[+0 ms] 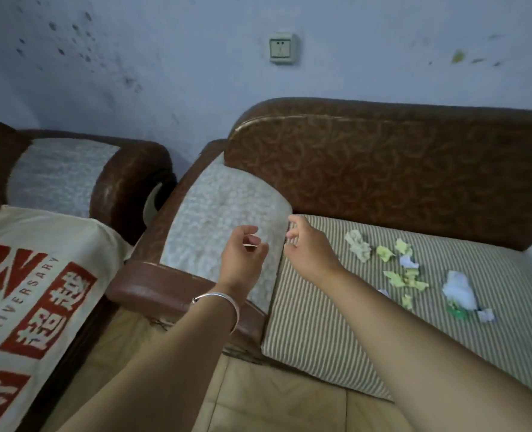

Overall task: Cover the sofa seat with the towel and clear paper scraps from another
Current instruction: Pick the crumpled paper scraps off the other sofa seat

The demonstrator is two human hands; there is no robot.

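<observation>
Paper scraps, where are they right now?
In the head view, the paper scraps lie on the striped seat cushion at right, just beyond the right hand.

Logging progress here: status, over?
Left hand and right hand empty above armrest. Towel spread on left sofa. Paper scraps on striped seat. Nothing blocking.

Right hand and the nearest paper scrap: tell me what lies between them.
In the head view, only the bare striped seat cushion lies between the right hand and the nearest paper scrap, a crumpled pale one; nothing else sits on that stretch.

cream-and-red towel point(30, 275), striped seat point(336, 322), yellow-green scraps point(386, 254)
</observation>
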